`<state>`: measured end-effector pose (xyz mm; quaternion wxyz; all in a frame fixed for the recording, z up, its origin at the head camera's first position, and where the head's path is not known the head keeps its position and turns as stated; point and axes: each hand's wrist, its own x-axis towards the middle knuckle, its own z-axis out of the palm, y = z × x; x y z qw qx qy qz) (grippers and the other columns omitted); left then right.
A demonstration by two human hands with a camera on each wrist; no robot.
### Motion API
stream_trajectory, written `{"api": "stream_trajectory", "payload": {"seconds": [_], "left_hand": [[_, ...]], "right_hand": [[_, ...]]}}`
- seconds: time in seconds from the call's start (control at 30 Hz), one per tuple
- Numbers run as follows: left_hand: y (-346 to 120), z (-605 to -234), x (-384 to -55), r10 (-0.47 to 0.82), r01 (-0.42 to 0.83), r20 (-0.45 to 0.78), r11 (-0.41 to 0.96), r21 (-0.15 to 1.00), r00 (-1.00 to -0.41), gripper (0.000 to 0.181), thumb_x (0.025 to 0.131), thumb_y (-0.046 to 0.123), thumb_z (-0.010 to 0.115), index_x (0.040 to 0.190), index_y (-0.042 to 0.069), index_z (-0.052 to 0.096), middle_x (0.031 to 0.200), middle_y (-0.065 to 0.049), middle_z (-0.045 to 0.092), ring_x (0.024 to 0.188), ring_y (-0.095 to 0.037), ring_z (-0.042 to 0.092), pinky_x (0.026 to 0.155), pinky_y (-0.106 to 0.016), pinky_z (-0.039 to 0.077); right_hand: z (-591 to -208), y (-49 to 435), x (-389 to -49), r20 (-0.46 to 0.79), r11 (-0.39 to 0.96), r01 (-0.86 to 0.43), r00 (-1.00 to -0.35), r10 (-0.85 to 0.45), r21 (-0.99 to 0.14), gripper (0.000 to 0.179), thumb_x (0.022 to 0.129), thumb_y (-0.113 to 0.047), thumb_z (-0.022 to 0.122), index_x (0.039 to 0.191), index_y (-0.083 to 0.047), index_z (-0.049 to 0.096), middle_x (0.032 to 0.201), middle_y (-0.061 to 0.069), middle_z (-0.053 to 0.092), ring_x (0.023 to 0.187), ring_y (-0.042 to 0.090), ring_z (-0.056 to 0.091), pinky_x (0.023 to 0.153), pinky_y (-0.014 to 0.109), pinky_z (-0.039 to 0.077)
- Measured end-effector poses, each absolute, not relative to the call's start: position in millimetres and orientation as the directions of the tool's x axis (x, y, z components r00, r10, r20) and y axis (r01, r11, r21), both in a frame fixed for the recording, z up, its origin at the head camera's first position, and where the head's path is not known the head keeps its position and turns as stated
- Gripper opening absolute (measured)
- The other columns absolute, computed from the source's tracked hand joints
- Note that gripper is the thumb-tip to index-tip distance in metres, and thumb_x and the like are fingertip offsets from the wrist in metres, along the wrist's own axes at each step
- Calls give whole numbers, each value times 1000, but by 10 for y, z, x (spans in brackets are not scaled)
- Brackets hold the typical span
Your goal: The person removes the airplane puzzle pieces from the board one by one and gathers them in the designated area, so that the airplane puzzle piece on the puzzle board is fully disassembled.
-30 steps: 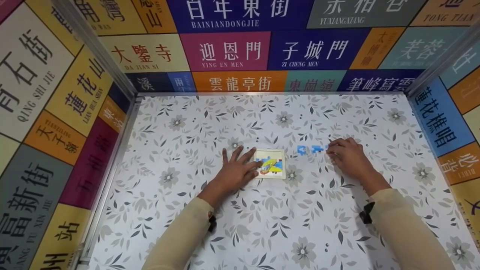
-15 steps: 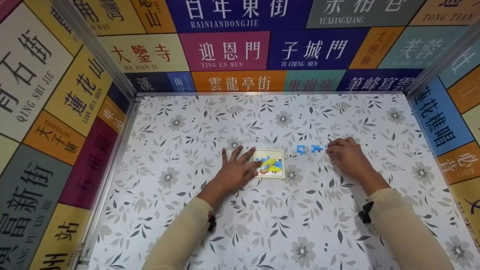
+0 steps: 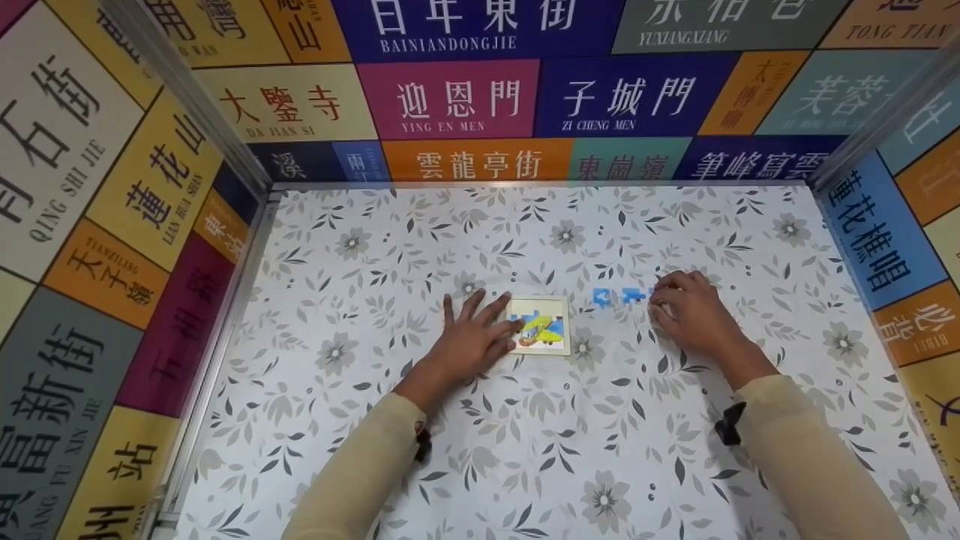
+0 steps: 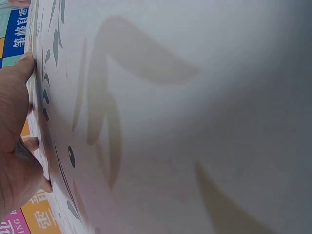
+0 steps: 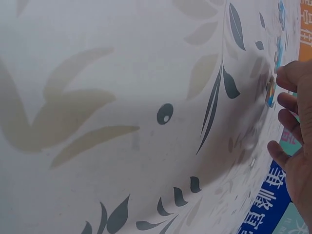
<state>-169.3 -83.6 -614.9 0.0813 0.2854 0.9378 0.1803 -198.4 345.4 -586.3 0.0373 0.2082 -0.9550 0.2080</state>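
Observation:
A small cream puzzle tray (image 3: 568,326) lies mid-table, holding joined jigsaw pieces with a yellow airplane (image 3: 553,337) on blue. My left hand (image 3: 469,345) is spread at its left side, fingertips touching the frame and the thumb side over the picture's left part. Farther right, two blue puzzle pieces (image 3: 602,298) lie in a row on the tablecloth. My right hand (image 3: 694,311) is at the row's right end, its bent fingers pinching another puzzle piece (image 5: 271,92), mostly hidden in the head view. The left wrist view shows the left hand (image 4: 14,131) low against the table.
A white tablecloth (image 3: 525,435) with grey flowers and leaves covers the table. Panels with colourful lettering (image 3: 457,101) close off the back and both sides. Both forearms come in from the front edge, with dark wrist devices (image 3: 729,424) at the cuffs.
The right hand's fingers shift slightly at the end piece. The left hand and tray stay put, and the head view tilts very slightly.

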Motion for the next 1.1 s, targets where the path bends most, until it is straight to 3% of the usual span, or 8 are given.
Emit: {"api": "stream_trajectory", "payload": {"seconds": [0.2, 0.43, 0.67, 1.1], "left_hand": [[-834, -6138, -1692, 562, 502, -65, 780, 374, -824, 51, 117, 54, 43, 164, 40, 54, 186, 0, 26, 172, -46, 17, 125, -91, 4], [-830, -6139, -1695, 559, 496, -70, 780, 382, -826, 50, 117, 54, 43, 164, 39, 54, 186, 0, 26, 172, -45, 17, 126, -90, 4], [-831, -6180, -1697, 560, 497, -50, 770, 400, -827, 49, 117, 54, 45, 163, 38, 55, 185, -1, 27, 172, -45, 18, 125, -91, 4], [-829, -6134, -1692, 547, 483, -64, 783, 391, -835, 60, 116, 57, 44, 170, 30, 46, 185, 1, 27, 173, -42, 18, 128, -88, 4]], "right_hand": [[-5848, 3404, -1987, 190, 823, -431, -902, -388, -369, 16, 102, -13, 76, 111, -1, 82, 125, 22, 69, 113, 47, 58, 96, 71, 46], [-5849, 3318, -2015, 279, 774, -514, -856, -435, -369, 22, 101, -13, 79, 117, 1, 80, 122, 24, 71, 110, 50, 61, 96, 69, 48], [-5852, 3175, -2009, 335, 738, -562, -824, -457, -374, 24, 99, -14, 81, 119, 0, 81, 120, 23, 72, 106, 48, 61, 86, 67, 50], [-5799, 2724, -1979, 281, 707, -556, -831, -479, -437, 25, 101, -16, 80, 121, -2, 82, 124, 20, 72, 108, 44, 61, 94, 64, 50]]}}
